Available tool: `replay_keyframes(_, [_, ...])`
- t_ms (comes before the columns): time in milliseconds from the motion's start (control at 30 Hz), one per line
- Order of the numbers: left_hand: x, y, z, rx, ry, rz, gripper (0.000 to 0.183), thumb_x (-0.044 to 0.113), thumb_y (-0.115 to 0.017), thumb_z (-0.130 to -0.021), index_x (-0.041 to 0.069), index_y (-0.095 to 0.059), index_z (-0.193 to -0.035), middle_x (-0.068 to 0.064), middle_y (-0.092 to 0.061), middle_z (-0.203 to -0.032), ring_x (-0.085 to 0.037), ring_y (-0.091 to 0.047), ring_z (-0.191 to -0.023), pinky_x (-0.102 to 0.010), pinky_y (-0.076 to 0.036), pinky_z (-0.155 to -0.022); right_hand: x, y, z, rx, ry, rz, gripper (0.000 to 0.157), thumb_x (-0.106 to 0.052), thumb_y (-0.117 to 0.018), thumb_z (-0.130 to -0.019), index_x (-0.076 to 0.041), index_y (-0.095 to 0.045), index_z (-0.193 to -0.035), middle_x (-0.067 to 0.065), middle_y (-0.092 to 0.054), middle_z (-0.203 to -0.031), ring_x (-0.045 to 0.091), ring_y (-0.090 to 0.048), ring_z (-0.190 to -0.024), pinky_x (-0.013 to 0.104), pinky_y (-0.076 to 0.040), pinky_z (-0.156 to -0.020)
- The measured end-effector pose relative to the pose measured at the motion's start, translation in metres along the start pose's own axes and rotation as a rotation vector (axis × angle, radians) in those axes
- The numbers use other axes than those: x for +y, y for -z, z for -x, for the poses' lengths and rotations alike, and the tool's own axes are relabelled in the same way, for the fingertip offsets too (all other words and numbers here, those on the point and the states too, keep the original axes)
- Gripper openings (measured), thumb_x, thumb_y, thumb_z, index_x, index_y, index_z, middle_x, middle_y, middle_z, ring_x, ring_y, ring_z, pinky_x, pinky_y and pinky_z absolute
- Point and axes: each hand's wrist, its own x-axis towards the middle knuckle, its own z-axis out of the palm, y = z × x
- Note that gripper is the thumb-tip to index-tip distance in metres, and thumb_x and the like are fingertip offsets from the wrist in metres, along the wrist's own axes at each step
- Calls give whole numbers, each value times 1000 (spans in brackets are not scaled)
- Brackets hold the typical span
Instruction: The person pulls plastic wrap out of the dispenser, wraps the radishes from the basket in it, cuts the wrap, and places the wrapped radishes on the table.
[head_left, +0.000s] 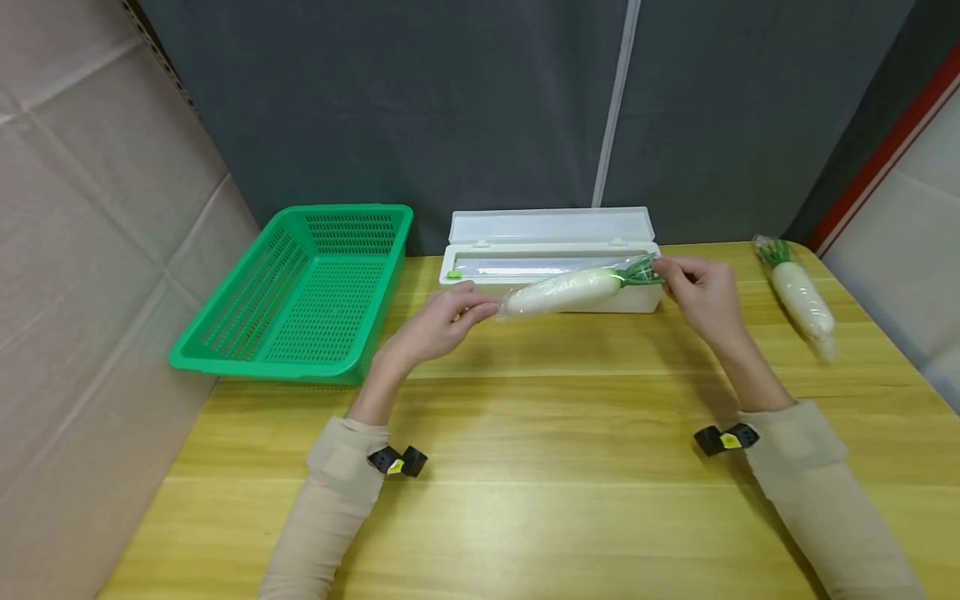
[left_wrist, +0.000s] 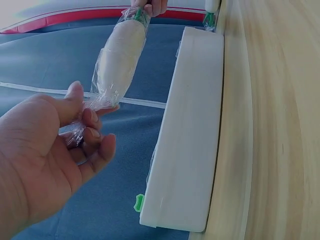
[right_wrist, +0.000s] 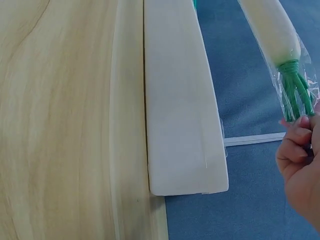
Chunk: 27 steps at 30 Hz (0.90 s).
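A white radish (head_left: pixel 566 292) wrapped in clear plastic film is held up between both hands, in front of a white cling film box (head_left: pixel 611 300) with its lid raised. My left hand (head_left: pixel 442 321) pinches the gathered film at the radish's root end; in the left wrist view the film's twisted tail (left_wrist: pixel 75 132) runs between thumb and fingers. At the other end, my right hand (head_left: pixel 701 296) pinches the green stalks (right_wrist: pixel 295 95) through the film. The radish tilts slightly, its leafy end higher in the head view. A green slider (head_left: pixel 453 274) sits at the box's left end.
A green plastic basket (head_left: pixel 352 367) stands on the left of the wooden table (head_left: pixel 540 500). Another film-wrapped radish (head_left: pixel 802 296) lies at the right edge. Behind the box rises a dark cloth partition (head_left: pixel 420 108), and a pale wall (head_left: pixel 97 292) borders the left side.
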Motion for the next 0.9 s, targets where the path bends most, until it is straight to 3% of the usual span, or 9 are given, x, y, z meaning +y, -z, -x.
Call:
replay_keyframes(200, [-4,0,-2,161,-1,9,22,2,-61,-99,-4,-73,-117,-10,-65,-88,-22,-55,-77,-32,-45,-69,-4,5,-1,-10,70,-89,13,7,-63,-96,19,-68,-95,-7,-56,-64,3,-45,-55,16,-34,-50])
replay_keyframes(333, [-8,0,-2,286,62,-7,17,1,-69,-94,-1,-77,-109,-13,-73,-94,-24,-62,-76,-31,-48,-66,-9,9,-1,-40,96,-120,14,9,-66,-92,17,-71,-103,-9,-65,-77,4,-54,-63,14,-43,-55])
replay_keyframes(467, [-12,0,-1,359,122,-11,13,3,-75,-90,2,-80,-101,-12,-76,-96,-21,-63,-73,-28,-46,-62,-14,11,0,-70,121,-118,19,6,-68,-92,12,-72,-109,-3,-71,-89,5,-61,-68,14,-48,-58])
replay_keyframes(667, [-13,1,0,381,181,-33,12,0,-70,-93,2,-81,-97,-8,-76,-85,-19,-58,-55,-26,-31,-47,-16,9,-1,-13,123,-130,11,9,-68,-91,15,-73,-99,-4,-69,-75,5,-61,-60,14,-48,-54])
replay_keyframes(800, [-11,-1,-1,353,185,-75,16,-5,-66,-94,1,-80,-97,-8,-76,-84,-20,-70,-68,-24,-35,-48,-16,6,-1,42,106,-113,8,9,-68,-91,15,-72,-94,-6,-66,-65,5,-59,-54,14,-43,-48])
replay_keyframes(900, [-10,-1,-2,364,173,-57,16,-6,-65,-94,0,-80,-96,-10,-76,-84,-24,-72,-73,-25,-38,-49,-15,5,-2,73,123,-135,8,10,-67,-91,16,-71,-92,-4,-66,-64,5,-58,-53,15,-44,-48])
